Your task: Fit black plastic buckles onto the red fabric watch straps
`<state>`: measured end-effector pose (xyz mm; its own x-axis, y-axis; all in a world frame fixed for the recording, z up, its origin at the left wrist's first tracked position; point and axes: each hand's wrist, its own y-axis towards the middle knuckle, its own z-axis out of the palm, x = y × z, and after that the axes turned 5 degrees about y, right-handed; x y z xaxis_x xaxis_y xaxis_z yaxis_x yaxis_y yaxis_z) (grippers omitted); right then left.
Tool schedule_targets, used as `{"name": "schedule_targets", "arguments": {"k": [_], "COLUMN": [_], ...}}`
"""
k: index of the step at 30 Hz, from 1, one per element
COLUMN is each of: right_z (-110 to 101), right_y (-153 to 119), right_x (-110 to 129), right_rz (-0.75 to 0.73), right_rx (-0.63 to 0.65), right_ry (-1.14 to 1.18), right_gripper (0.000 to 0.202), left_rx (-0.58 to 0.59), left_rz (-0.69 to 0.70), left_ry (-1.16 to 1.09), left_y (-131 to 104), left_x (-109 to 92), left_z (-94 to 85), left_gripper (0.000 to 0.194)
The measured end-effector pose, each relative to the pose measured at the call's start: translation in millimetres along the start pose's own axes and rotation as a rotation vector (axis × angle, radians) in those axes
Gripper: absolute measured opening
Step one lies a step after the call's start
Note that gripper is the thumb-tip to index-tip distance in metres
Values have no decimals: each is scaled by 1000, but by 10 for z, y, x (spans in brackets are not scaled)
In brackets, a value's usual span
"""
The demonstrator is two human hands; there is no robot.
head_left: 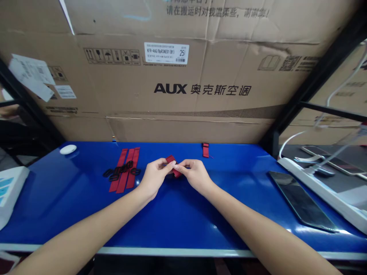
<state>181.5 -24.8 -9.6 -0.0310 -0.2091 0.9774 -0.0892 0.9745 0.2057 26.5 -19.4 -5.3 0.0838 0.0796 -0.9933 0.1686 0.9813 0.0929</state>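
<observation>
My left hand [156, 173] and my right hand [195, 173] meet over the middle of the blue table, both closed on one short red webbing strap [177, 173]. The thumbs nearly touch on it, and part of the strap is hidden by the fingers. A dark bit shows beside the thumbs, too small to make out. To the left lie several flat red straps [122, 179], with a small pile of black plastic buckles [123, 169] on top of them. Farther back, right of my hands, rests a red strap with a black buckle [205, 149] at its far end.
A large cardboard box [172, 103] stands behind the blue table [177, 221]. A phone [301, 200] and a white power strip [323, 191] lie at the right. At the left are a white oval object [68, 149] and a white device [11, 191]. Black frame posts flank the table.
</observation>
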Motion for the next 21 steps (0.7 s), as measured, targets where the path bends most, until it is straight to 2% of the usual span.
{"name": "schedule_targets", "arguments": {"k": [5, 8, 10, 13, 15, 17, 21], "right_z": [9, 9, 5, -8, -11, -7, -27], "right_y": [18, 25, 22, 6, -9, -26, -45], "right_x": [-31, -36, -28, -11, -6, -6, 15], "right_rz": [94, 90, 11, -248, -389, -449, -448], "right_rx": [-62, -56, -76, -152, -147, -86, -5], "right_ry": [92, 63, -46, -296, -417, -476, -544], "right_gripper": [36, 39, 38, 31, 37, 41, 27], "left_rx": [41, 38, 22, -1, 17, 58, 131], "left_rz": [-33, -23, -24, -53, -80, -105, -108], "left_ry": [55, 66, 48, -25, -78, -105, -70], "left_y": [9, 15, 21, 27, 30, 31, 36], "left_x": [-7, 10, 18, 13, -1, -21, -68], "left_z": [-19, -22, -20, -20, -26, -37, -79], "left_gripper": [35, 35, 35, 35, 34, 33, 32]}}
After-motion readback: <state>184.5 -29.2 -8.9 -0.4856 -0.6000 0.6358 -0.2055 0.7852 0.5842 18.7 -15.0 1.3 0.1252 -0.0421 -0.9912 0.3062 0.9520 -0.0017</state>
